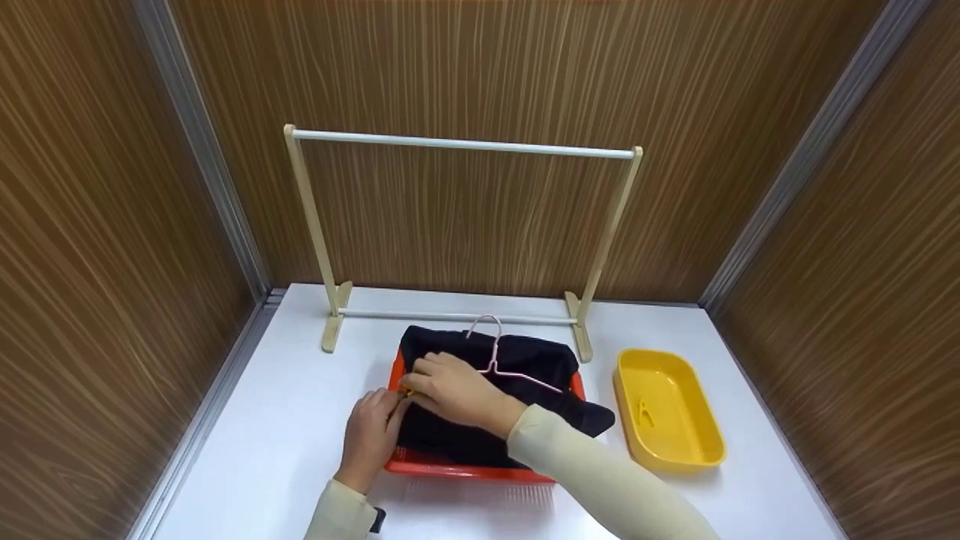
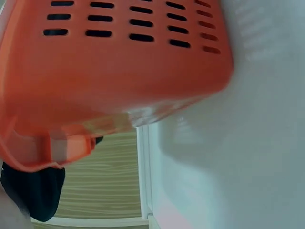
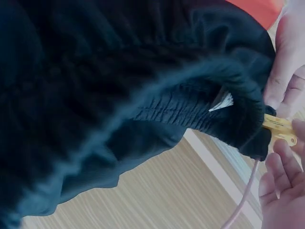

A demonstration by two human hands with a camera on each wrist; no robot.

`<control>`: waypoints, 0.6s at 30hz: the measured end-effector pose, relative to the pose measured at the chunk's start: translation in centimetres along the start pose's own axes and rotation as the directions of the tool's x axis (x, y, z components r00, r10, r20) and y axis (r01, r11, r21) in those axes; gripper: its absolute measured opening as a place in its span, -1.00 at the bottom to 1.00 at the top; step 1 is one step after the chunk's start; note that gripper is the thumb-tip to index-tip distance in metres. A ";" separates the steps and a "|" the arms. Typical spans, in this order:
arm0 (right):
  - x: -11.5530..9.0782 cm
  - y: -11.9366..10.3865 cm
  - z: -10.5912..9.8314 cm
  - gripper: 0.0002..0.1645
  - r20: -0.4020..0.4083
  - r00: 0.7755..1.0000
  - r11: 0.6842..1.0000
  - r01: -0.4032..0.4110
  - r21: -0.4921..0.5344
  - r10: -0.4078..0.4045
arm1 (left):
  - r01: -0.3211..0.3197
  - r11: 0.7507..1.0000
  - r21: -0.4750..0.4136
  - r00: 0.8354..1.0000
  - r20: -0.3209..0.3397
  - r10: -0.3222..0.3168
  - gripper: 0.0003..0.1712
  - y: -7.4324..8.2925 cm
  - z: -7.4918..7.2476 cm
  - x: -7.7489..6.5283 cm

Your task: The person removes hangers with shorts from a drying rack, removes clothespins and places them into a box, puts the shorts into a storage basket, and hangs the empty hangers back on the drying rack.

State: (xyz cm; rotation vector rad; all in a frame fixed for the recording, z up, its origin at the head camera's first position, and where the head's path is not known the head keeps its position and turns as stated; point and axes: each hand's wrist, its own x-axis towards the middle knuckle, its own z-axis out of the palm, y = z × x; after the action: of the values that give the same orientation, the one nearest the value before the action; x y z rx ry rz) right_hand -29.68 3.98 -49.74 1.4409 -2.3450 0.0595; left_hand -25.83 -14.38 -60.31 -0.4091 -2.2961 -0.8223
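A black garment point(image 1: 457, 442) with a gathered elastic waistband point(image 3: 171, 112) and a white label point(image 3: 223, 101) lies over a red basket point(image 1: 450, 470). On it rests a pink hanger point(image 1: 525, 376), hook toward the rack. My right hand point(image 1: 457, 390) pinches a yellow clothespin point(image 3: 280, 128) at the waistband's left corner, where the hanger's end runs out of the cloth. Beside it, my left hand point(image 1: 371, 431) pinches the same corner between thumb and fingers. In the left wrist view the slotted basket wall point(image 2: 119, 62) hides most of that hand.
A wooden rack with a white top bar point(image 1: 465, 142) stands behind the basket. At the right sits a yellow tray point(image 1: 682, 420) holding another yellow clothespin point(image 1: 644, 412). Wood-patterned walls point(image 1: 465, 67) enclose the white table point(image 1: 247, 420) at the back and both sides.
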 end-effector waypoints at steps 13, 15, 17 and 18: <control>-1.1 -0.6 -0.3 -0.91 0.031 0.997 0.997 -0.068 -0.030 0.069 | 0.078 0.996 0.036 0.997 -0.006 -0.078 -0.61 -0.3 0.6 -0.6; -1.3 -0.4 -0.2 -0.93 0.016 0.997 0.997 -0.072 -0.024 0.072 | 0.074 0.997 0.035 0.997 -0.002 -0.074 -0.58 -0.3 0.6 -0.5; -1.4 -0.1 -0.1 -0.94 0.000 0.998 0.998 -0.068 -0.005 0.068 | 0.075 0.997 0.032 0.997 0.001 -0.075 -0.58 -0.3 0.7 -0.4; -1.5 0.1 0.0 -0.95 -0.011 0.998 0.998 -0.066 0.017 0.066 | 0.074 0.997 0.033 0.997 0.002 -0.075 -0.58 -0.2 0.7 -0.4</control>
State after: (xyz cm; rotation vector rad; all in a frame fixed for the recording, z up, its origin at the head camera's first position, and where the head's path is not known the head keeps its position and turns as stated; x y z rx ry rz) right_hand -29.16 5.28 -50.26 1.3667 -2.3880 0.1045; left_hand -25.98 -14.14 -61.07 -0.3122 -2.3367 -0.8200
